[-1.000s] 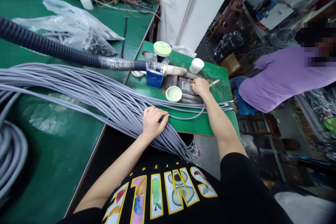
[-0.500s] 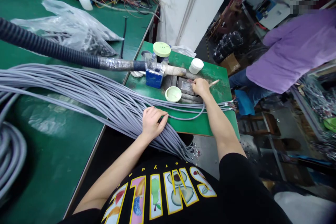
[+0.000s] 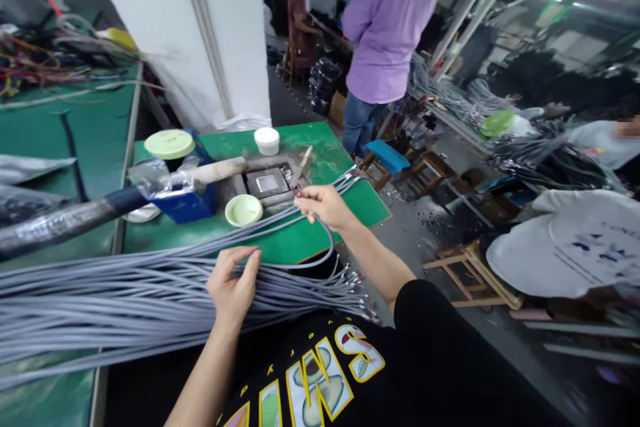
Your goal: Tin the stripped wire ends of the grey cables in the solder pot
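My right hand (image 3: 323,207) pinches the end of a grey cable (image 3: 327,250), whose thin red and dark wires (image 3: 298,192) stick out past the fingertips. From there the cable loops down and back left toward the bundle. My left hand (image 3: 233,287) rests on the large bundle of grey cables (image 3: 150,300), fingers loosely bent, with a gap between thumb and forefinger. Just beyond my right hand lies a dark-framed block with a shiny silver square (image 3: 270,182). Near it are a wooden-handled tool (image 3: 303,161) and a pale green shallow dish (image 3: 243,211).
A hose with a pale nozzle (image 3: 217,170) rests on a blue box (image 3: 185,203), beside a green-lidded jar (image 3: 169,144). A white tub (image 3: 267,141) stands behind. A person in purple (image 3: 383,27) stands beyond the green table (image 3: 320,140), near a blue-topped stool (image 3: 389,155).
My right hand has drawn the cable end away from the silver square, back toward me. My left hand stays on the bundle. The view has swung right and up; the person in purple now stands upright.
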Demonstrator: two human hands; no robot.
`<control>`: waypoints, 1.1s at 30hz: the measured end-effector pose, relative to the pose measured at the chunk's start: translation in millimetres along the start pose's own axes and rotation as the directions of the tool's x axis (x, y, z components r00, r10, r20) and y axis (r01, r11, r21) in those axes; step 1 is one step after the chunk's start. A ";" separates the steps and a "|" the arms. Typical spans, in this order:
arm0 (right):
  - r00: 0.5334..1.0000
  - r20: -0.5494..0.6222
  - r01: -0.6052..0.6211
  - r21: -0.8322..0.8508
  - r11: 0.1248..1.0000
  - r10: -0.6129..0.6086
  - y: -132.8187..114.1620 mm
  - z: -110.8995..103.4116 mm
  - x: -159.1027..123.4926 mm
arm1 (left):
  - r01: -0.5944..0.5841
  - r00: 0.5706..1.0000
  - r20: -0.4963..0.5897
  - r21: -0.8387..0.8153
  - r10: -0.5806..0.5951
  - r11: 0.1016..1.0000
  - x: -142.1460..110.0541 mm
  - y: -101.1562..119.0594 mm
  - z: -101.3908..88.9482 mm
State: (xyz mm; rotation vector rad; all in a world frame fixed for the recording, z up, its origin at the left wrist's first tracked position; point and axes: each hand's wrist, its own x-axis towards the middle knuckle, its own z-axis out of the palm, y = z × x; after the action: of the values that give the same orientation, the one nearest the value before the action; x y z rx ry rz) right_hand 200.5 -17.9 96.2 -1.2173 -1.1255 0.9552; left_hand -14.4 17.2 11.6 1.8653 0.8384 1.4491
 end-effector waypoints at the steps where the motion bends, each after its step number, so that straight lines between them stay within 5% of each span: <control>1: 1.000 -0.003 -0.007 0.068 0.998 0.007 2.2 1.5 -10.2 | 0.072 0.997 0.049 -0.111 -0.067 0.991 -0.6 5.6 9.3; 5: 0.999 -0.023 -0.028 0.258 0.966 0.035 11.3 7.8 -39.7 | 0.342 0.935 0.252 -0.455 -0.249 0.822 -4.9 24.2 50.0; 10: 0.998 -0.013 -0.050 0.345 0.937 0.058 16.8 12.1 -55.8 | 0.386 0.922 0.223 -0.593 -0.316 0.707 -8.0 35.9 78.5; 23: 0.994 0.063 -0.104 0.306 0.946 0.088 22.6 22.2 -68.7 | 0.093 0.984 -0.092 -0.468 -0.153 0.879 3.8 41.7 68.9; 25: 0.993 0.089 -0.101 0.235 0.967 0.082 25.1 21.9 -75.4 | -0.042 0.987 -0.161 -0.381 -0.022 0.923 7.6 40.6 63.1; 29: 0.995 0.070 -0.091 0.226 0.970 0.077 31.6 21.9 -85.1 | -0.407 0.913 -0.022 -0.104 0.407 0.907 8.9 38.4 53.3; 31: 0.995 0.053 -0.095 0.254 0.963 0.084 34.1 21.9 -86.7 | -0.439 0.894 0.051 -0.095 0.445 0.893 6.7 37.4 51.8; 33: 0.994 0.042 -0.105 0.270 0.957 0.097 35.6 21.3 -87.2 | -0.323 0.934 0.102 -0.165 0.341 0.932 3.7 36.3 51.8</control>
State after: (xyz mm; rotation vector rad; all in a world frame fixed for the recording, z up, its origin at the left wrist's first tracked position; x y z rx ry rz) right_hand 162.8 -93.6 49.5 -1.0462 -0.9248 1.1672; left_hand 40.6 -6.6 32.0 2.0320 0.3525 1.5217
